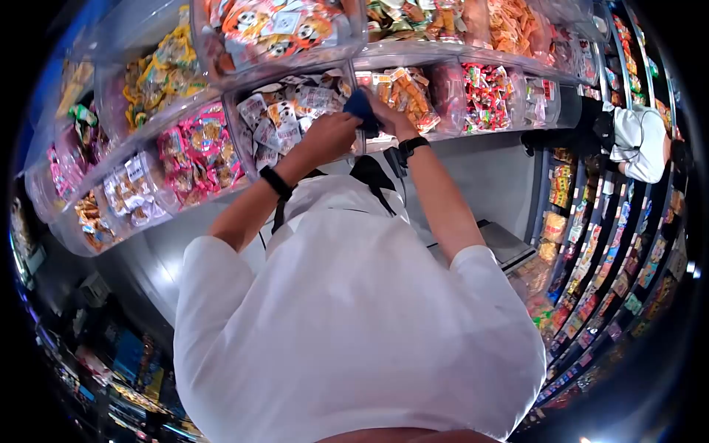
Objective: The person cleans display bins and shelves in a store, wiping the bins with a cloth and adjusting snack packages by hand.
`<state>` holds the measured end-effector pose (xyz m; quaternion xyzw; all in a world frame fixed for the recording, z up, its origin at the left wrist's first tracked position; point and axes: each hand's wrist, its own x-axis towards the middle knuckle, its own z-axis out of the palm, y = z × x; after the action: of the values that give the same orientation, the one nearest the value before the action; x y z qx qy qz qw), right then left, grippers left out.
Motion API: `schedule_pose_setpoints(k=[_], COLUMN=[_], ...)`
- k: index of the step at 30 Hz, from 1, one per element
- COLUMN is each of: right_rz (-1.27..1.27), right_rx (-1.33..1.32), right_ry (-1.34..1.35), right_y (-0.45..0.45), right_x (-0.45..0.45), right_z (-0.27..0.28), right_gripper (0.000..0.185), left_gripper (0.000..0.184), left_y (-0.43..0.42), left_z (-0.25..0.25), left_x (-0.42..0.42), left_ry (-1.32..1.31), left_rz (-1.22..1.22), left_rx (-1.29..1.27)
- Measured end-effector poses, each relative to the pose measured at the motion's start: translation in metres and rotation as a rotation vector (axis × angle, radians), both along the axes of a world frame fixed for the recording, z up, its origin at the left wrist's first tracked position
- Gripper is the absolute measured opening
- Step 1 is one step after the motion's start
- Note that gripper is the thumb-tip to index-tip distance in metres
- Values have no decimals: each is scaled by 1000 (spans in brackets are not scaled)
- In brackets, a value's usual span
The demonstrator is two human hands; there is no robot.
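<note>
A dark blue cloth (361, 109) is bunched between my two hands, over the front edge of the clear plastic candy bins. My left hand (331, 137) is closed, its fingers gripping the cloth's left side. From the right, my right hand (388, 118) holds the same cloth, its fingertips partly hidden. Below my left hand is a bin of white panda-print packets (284, 118). Beside my right hand sits a bin of orange-brown wrapped snacks (410, 96). Both wrists wear black bands.
More bins hold pink packets (199, 144), yellow packets (164, 74) and red-and-green candies (487, 92). An upper row bears orange panda packets (277, 29). Shelves of snacks (591, 251) line the right, where another person in a white shirt (639, 140) stands. A grey box-like object (506, 246) is below.
</note>
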<state>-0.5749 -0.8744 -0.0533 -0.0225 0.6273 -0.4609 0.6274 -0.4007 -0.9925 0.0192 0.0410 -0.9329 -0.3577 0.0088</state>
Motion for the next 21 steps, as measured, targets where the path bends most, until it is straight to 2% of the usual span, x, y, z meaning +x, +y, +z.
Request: schedule_pose_setpoints(k=[2, 3, 4, 7, 8, 9, 10, 12, 14, 17, 19, 21], right_rz=[55, 80, 113, -27, -206, -282, -338, -410, -411, -628, -760, -1118], right_rx=[-13, 25, 38, 104, 10, 11, 43, 72, -32, -436, -431, -161], right_ry=[178, 306, 389, 257, 94, 30, -14, -72, -151, -165, -117, -228], right_y=[11, 9, 9, -14, -23, -35, -50, -66, -55, -33, -9, -4], right_x=[-4, -3, -10, -18, -25, -33, -41, -54, -57, -72, -98, -135], right_z=[-35, -40, -75, -80, -90, -92, -94, -94, -100, -111, -90, -39], right_gripper=[68, 71, 71, 72, 71, 58, 49, 49, 45, 26, 28, 33], left_gripper=[22, 19, 15, 23, 27, 31, 37, 40, 40, 41, 42, 44], left_y=[-5, -8, -7, -9, -5, 0, 4, 14, 25, 27, 29, 29], left_z=[7, 11, 12, 25, 15, 3, -9, -16, -23, -23, -15, -15], left_x=[5, 6, 6, -8, -12, -16, -21, -33, -41, -51, -51, -50], left_ry=[-18, -35, -1, -242, -218, -194, -288, -382, -424, -478, -508, -507], left_rz=[17, 50, 145, 326, 351, 377, 363, 326, 352, 365, 394, 396], left_rx=[80, 168, 201, 177, 142, 107, 99, 94, 66, 41, 69, 32])
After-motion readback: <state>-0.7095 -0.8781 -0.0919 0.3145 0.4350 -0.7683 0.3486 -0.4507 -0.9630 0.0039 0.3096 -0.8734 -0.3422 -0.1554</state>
